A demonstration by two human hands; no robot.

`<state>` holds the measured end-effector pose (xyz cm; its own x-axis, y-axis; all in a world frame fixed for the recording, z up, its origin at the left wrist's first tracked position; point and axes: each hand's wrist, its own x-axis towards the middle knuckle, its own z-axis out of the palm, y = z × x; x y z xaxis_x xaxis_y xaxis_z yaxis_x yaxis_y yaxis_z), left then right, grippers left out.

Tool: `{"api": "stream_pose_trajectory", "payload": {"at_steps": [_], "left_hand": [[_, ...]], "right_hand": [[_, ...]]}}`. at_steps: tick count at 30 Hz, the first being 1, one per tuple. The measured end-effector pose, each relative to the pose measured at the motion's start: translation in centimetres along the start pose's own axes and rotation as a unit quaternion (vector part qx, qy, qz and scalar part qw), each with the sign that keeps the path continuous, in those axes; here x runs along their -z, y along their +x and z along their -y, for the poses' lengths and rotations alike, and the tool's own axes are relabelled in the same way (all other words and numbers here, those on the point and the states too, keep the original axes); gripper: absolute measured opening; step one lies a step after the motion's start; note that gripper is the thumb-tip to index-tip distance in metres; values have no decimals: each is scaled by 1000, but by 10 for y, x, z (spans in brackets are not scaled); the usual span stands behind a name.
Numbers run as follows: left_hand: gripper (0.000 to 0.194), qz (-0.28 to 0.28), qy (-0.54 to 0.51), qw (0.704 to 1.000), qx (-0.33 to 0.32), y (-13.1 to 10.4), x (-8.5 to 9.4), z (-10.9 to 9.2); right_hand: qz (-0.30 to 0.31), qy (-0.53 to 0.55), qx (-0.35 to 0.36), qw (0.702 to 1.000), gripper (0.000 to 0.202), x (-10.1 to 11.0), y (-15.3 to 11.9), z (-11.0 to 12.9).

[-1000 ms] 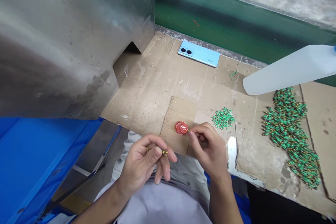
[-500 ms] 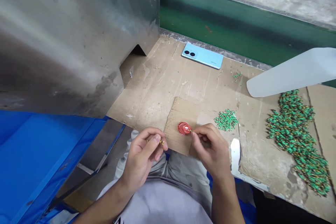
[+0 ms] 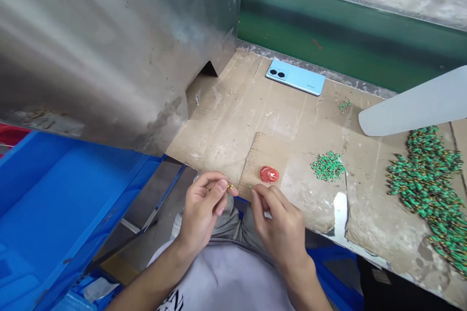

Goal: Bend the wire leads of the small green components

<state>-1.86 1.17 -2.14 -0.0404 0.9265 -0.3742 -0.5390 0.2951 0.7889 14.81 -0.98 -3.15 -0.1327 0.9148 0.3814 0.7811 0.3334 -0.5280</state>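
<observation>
My left hand (image 3: 204, 209) pinches a tiny gold-yellow piece (image 3: 230, 186) between thumb and forefinger; its exact kind is too small to make out. Close by on the right, my right hand (image 3: 279, 218) is closed in a pinch on a tiny green piece (image 3: 250, 186), whose tip shows at the fingertips. The two hands are a short gap apart. Just beyond them, a small shallow dish of red glossy paste (image 3: 269, 174) sits on a cardboard piece (image 3: 257, 155). Right of it lies a small pile of tiny green pieces (image 3: 327, 166).
A large heap of green and gold pieces (image 3: 426, 180) covers the right side. A whitish tube-like object (image 3: 412, 102) juts in above it. A light blue phone (image 3: 295, 77) lies at the back. Left stand a metal housing (image 3: 127, 48) and a blue bin (image 3: 73, 194).
My right hand has drawn back from the red paste toward my left hand, still pinching the green piece. The whole view has shifted, so the table appears further right.
</observation>
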Motion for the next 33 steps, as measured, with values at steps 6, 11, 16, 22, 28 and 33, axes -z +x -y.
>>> {"api": "stream_pose_trajectory", "payload": {"at_steps": [6,11,16,22,28,33], "left_hand": [[36,-11,23,1000,7,-2,6,-2],[35,-12,31,999,6,-1,9,-2],[37,-25,42,999,9,-1,9,-3],[32,9,78,997,4,-4,9,0],[21,88,122,989,8,-9,6,4],[14,146,145,978,-41,-11,4,4]], "right_hand": [[-17,-92,-21,995,22,-18,7,4],[-17,-122,-26,992,24,-22,7,4],[-40,-72,-19,996,15,-16,6,5],[-70,58,-29,995,14,7,0,5],[-24,244,-101,964,14,24,-11,11],[-7,341,-122,932,13,33,-6,12]]}}
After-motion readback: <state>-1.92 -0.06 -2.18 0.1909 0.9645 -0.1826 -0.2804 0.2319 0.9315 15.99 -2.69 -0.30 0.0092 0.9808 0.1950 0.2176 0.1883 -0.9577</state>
